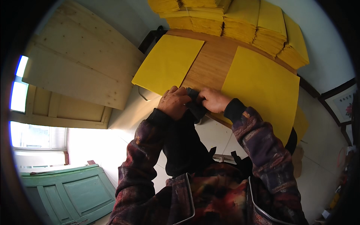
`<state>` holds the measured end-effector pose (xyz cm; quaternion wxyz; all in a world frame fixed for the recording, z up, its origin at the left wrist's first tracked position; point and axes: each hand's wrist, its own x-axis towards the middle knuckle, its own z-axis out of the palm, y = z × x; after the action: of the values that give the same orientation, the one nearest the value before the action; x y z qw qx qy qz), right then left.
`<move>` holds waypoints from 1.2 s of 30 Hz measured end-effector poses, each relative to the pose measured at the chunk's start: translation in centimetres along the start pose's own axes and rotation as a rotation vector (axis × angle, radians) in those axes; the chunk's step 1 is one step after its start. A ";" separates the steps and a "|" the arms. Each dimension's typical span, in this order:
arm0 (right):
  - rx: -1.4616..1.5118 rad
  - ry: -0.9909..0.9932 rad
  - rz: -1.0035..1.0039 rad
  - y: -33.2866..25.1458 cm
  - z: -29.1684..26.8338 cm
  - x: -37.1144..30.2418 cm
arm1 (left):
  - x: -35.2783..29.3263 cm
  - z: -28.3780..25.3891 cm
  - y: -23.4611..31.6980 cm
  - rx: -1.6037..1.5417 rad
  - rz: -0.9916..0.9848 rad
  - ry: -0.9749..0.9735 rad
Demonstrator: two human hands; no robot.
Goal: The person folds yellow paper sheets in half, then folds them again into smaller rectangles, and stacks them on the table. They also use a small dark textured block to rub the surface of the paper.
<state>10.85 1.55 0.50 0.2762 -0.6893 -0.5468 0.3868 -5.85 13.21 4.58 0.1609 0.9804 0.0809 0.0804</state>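
Note:
In front of my body, at the near edge of the wooden table [210,62], both hands are closed on a soft, dark grey, cloth-like thing [195,107]. Its exact kind does not show. My left hand [174,103] has its fingers curled over the left side of it. From the other side my right hand [214,100] pinches it, with the fingertips bent inward. A flat yellow sheet [168,62] lies just beyond my left hand. Another, larger yellow sheet [262,86] reaches from beside my right hand out past my right forearm.
Tall stacks of yellow paper [240,20] line the table's far side. Large wooden boards [84,56] lean at the left. A green panelled door [78,191] is low on the left, and a framed picture [341,103] stands at the right.

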 end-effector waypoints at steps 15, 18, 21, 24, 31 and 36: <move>0.200 0.047 -0.073 0.6 -1.3 -1.1 | 4.3 -0.2 -3.6 -0.222 -0.068 -0.392; 0.278 0.040 -0.058 0.9 -1.4 -0.9 | 4.8 0.1 -3.5 -0.195 -0.062 -0.387; 0.360 0.043 -0.040 1.0 -1.9 -1.2 | 5.0 0.3 -3.6 -0.182 -0.089 -0.398; 0.366 0.094 -0.071 0.8 -1.5 -1.6 | 5.2 0.6 -3.7 -0.177 -0.113 -0.413; 0.198 0.353 -0.033 0.5 0.3 -1.7 | 5.4 0.5 -3.6 -0.184 -0.128 -0.404; -0.012 0.508 -0.043 -0.1 1.4 -1.6 | 5.6 0.9 -4.0 -0.221 -0.172 -0.383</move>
<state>9.48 -0.04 0.24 0.4087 -0.7544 -0.4765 0.1920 -0.80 17.70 3.21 0.2859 0.9436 0.1231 -0.1126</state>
